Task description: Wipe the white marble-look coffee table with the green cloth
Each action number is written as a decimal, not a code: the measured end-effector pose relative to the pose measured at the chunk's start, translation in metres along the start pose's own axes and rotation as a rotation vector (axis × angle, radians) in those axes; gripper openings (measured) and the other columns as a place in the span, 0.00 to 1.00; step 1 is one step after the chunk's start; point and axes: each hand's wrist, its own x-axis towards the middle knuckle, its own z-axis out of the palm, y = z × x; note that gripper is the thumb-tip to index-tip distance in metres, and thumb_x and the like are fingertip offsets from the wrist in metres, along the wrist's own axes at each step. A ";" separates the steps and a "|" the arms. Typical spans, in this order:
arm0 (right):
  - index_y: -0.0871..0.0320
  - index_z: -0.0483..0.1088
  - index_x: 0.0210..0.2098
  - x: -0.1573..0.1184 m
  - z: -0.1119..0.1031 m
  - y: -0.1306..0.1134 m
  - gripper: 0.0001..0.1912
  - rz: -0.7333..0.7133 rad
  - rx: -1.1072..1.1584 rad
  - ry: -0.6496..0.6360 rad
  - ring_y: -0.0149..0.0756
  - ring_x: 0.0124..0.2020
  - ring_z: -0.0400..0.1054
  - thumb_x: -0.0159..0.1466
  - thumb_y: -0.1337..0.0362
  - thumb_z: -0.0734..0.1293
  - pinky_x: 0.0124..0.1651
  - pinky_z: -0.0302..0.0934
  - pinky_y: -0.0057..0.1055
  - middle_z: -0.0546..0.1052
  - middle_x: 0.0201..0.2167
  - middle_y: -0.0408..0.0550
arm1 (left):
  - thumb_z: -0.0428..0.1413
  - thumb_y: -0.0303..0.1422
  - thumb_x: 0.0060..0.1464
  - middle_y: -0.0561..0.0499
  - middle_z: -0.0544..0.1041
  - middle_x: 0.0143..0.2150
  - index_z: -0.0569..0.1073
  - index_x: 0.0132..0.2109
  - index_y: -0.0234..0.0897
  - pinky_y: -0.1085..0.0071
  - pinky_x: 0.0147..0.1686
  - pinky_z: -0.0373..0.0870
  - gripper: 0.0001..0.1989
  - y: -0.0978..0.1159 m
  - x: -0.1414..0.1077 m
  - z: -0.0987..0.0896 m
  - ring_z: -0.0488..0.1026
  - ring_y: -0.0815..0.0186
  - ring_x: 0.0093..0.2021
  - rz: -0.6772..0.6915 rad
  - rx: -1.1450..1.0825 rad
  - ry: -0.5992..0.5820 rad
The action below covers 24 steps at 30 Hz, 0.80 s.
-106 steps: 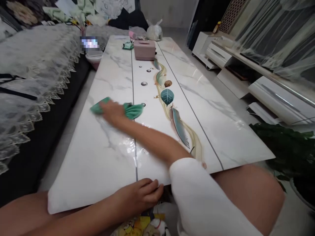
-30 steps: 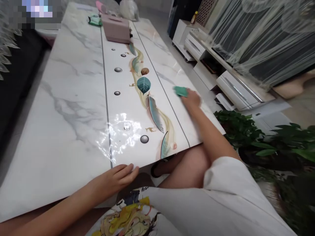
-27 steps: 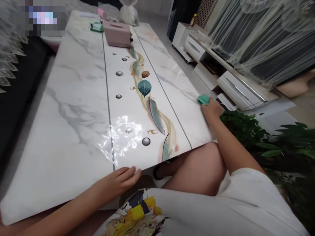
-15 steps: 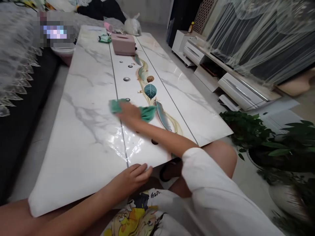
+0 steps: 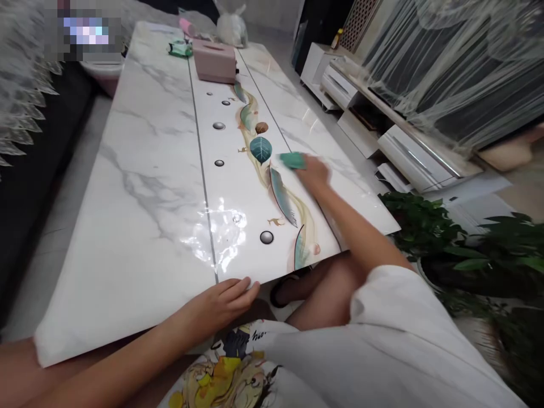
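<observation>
My right hand (image 5: pixel 317 173) presses a green cloth (image 5: pixel 292 160) against the glossy white marbled table (image 5: pixel 140 272), right of the printed teal leaf. Motion blurs its fingers a little, and part of the cloth is hidden under the palm. At the table's near edge lies my left hand (image 5: pixel 233 297), holding nothing, with its fingers stretched out and resting on the rim. A patterned strip with leaves and dark round dots runs along the middle of the tabletop.
Toward the far end stand a pink tissue box (image 5: pixel 215 62), a green packet (image 5: pixel 180 49), a pink cylinder (image 5: pixel 186 26) and a plastic bag (image 5: pixel 232 27). Leafy plants (image 5: pixel 419 221) crowd the near right corner. A white low cabinet (image 5: pixel 403 148) lines the right side; a dark sofa (image 5: pixel 29 198) is left.
My right hand has swept the green cloth from the left part of the middle strip across to its right side. My left hand stays at the near edge. The view has shifted slightly.
</observation>
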 end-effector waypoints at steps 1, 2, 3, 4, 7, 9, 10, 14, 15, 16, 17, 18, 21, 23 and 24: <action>0.59 0.75 0.61 0.007 -0.008 0.053 0.22 0.219 -0.075 0.037 0.39 0.49 0.74 0.73 0.54 0.67 0.46 0.60 0.33 0.79 0.50 0.62 | 0.54 0.23 0.59 0.48 0.68 0.66 0.82 0.55 0.40 0.65 0.61 0.64 0.21 0.001 0.000 0.001 0.66 0.59 0.60 -0.011 0.001 0.002; 0.60 0.75 0.62 0.009 -0.015 0.100 0.22 0.358 -0.119 0.054 0.43 0.49 0.75 0.72 0.59 0.67 0.45 0.61 0.37 0.79 0.49 0.67 | 0.55 0.23 0.58 0.49 0.68 0.66 0.82 0.55 0.40 0.65 0.61 0.65 0.21 0.002 0.000 0.002 0.65 0.59 0.60 -0.018 0.006 0.001; 0.62 0.74 0.63 0.007 -0.020 0.139 0.22 0.447 -0.148 0.073 0.47 0.50 0.75 0.72 0.61 0.67 0.46 0.62 0.39 0.79 0.49 0.71 | 0.55 0.23 0.58 0.49 0.67 0.67 0.82 0.55 0.41 0.66 0.60 0.65 0.21 0.002 0.000 0.003 0.65 0.59 0.60 -0.022 0.015 -0.005; 0.62 0.74 0.63 0.004 -0.024 0.167 0.22 0.508 -0.169 0.087 0.50 0.51 0.75 0.72 0.63 0.66 0.46 0.62 0.42 0.79 0.49 0.73 | 0.56 0.23 0.58 0.49 0.66 0.68 0.82 0.55 0.41 0.66 0.60 0.65 0.21 0.003 0.000 0.005 0.65 0.59 0.60 -0.025 0.026 -0.013; 0.61 0.74 0.63 -0.001 -0.021 0.191 0.21 0.559 -0.174 0.119 0.52 0.53 0.75 0.72 0.62 0.66 0.47 0.62 0.42 0.79 0.51 0.72 | 0.57 0.24 0.58 0.47 0.66 0.68 0.81 0.56 0.40 0.65 0.59 0.65 0.20 0.004 0.000 0.008 0.65 0.59 0.59 -0.016 0.026 -0.018; 0.63 0.74 0.61 0.006 -0.012 0.159 0.21 0.537 -0.132 0.128 0.50 0.53 0.75 0.72 0.62 0.66 0.47 0.61 0.40 0.79 0.52 0.70 | 0.56 0.25 0.60 0.47 0.67 0.67 0.81 0.56 0.40 0.65 0.60 0.65 0.19 0.003 0.000 0.007 0.65 0.59 0.59 -0.001 0.003 -0.002; 0.67 0.74 0.60 0.011 -0.008 0.131 0.21 0.500 -0.096 0.122 0.48 0.53 0.75 0.73 0.63 0.64 0.47 0.60 0.39 0.78 0.52 0.70 | 0.55 0.25 0.60 0.47 0.68 0.66 0.81 0.55 0.40 0.65 0.59 0.65 0.19 0.002 0.000 0.005 0.65 0.59 0.59 0.006 -0.007 0.001; 0.76 0.68 0.63 0.020 0.007 -0.035 0.26 0.042 0.149 -0.002 0.43 0.52 0.72 0.75 0.63 0.55 0.48 0.60 0.36 0.76 0.55 0.70 | 0.56 0.25 0.60 0.47 0.69 0.66 0.81 0.56 0.39 0.64 0.59 0.66 0.19 -0.002 0.002 -0.001 0.65 0.59 0.60 0.013 -0.016 -0.028; 0.71 0.68 0.65 0.012 0.011 -0.085 0.26 -0.122 0.206 -0.050 0.43 0.53 0.73 0.76 0.61 0.56 0.49 0.61 0.35 0.76 0.56 0.65 | 0.56 0.25 0.60 0.48 0.69 0.66 0.81 0.55 0.39 0.64 0.59 0.66 0.18 -0.003 0.003 -0.001 0.66 0.59 0.60 0.013 -0.015 -0.034; 0.61 0.69 0.66 -0.002 0.015 -0.137 0.25 -0.236 0.241 -0.085 0.41 0.53 0.73 0.76 0.57 0.57 0.48 0.62 0.32 0.78 0.56 0.54 | 0.57 0.25 0.60 0.48 0.69 0.66 0.81 0.55 0.38 0.64 0.58 0.66 0.18 -0.003 0.003 -0.001 0.66 0.59 0.59 0.016 -0.017 -0.030; 0.53 0.69 0.66 -0.024 0.020 -0.188 0.25 -0.344 0.268 -0.122 0.40 0.52 0.74 0.75 0.53 0.59 0.47 0.64 0.30 0.79 0.56 0.45 | 0.57 0.25 0.59 0.48 0.70 0.66 0.81 0.55 0.38 0.64 0.58 0.66 0.18 -0.003 0.004 -0.001 0.66 0.59 0.59 0.018 -0.019 -0.032; 0.49 0.69 0.66 -0.051 0.025 -0.235 0.25 -0.485 0.302 -0.168 0.40 0.51 0.75 0.74 0.50 0.58 0.45 0.66 0.30 0.79 0.56 0.41 | 0.57 0.25 0.59 0.48 0.71 0.65 0.81 0.55 0.37 0.65 0.58 0.67 0.18 -0.002 0.004 0.000 0.67 0.59 0.59 0.016 -0.020 -0.029; 0.37 0.72 0.59 -0.150 0.035 -0.333 0.21 -0.911 0.391 -0.303 0.32 0.46 0.76 0.72 0.46 0.57 0.37 0.65 0.24 0.80 0.54 0.25 | 0.58 0.24 0.57 0.47 0.74 0.60 0.81 0.56 0.37 0.65 0.58 0.67 0.20 0.001 0.000 0.004 0.68 0.59 0.57 0.022 -0.035 -0.053; 0.31 0.73 0.53 -0.199 0.036 -0.350 0.17 -1.157 0.428 -0.333 0.26 0.42 0.76 0.72 0.48 0.57 0.33 0.62 0.21 0.80 0.52 0.15 | 0.57 0.23 0.54 0.48 0.75 0.59 0.81 0.55 0.39 0.67 0.57 0.67 0.21 0.004 -0.004 0.007 0.68 0.60 0.57 0.025 -0.041 -0.063; 0.29 0.73 0.52 -0.211 0.032 -0.344 0.16 -1.250 0.432 -0.342 0.24 0.41 0.76 0.72 0.50 0.57 0.32 0.62 0.20 0.80 0.51 0.13 | 0.57 0.23 0.54 0.49 0.74 0.59 0.81 0.54 0.40 0.67 0.58 0.67 0.22 0.005 -0.006 0.008 0.68 0.61 0.58 0.031 -0.037 -0.058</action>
